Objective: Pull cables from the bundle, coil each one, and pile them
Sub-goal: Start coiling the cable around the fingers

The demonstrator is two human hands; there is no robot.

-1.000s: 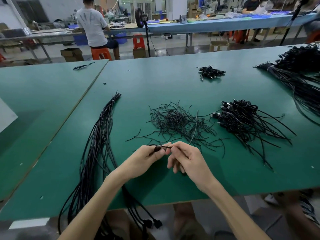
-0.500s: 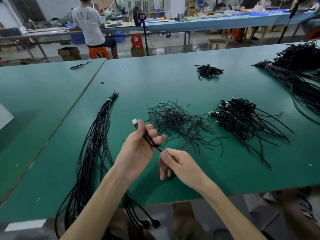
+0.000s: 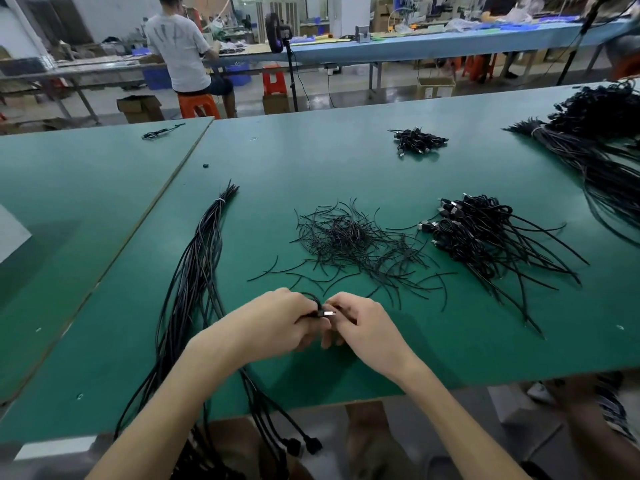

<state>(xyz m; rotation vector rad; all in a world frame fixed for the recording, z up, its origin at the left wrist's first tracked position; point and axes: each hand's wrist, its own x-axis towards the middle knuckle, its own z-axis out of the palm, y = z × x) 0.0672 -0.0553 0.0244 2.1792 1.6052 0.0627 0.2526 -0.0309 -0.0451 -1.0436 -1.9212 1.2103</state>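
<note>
A long bundle of black cables, tied with a white band near its far end, lies at the left of the green table and hangs over the near edge. My left hand grips a coiled black cable, and my right hand pinches its silver plug end. Both hands meet just above the table near its front edge. A pile of coiled cables lies to the right. Most of the coil is hidden inside my left hand.
A scatter of short black ties lies in the middle. A small cable heap sits farther back, and a large cable mass fills the far right. A person sits on an orange stool beyond the table.
My left hand has dropped from its raised position and closed round the looped cable. My right hand moved up to meet it at the plug end.
</note>
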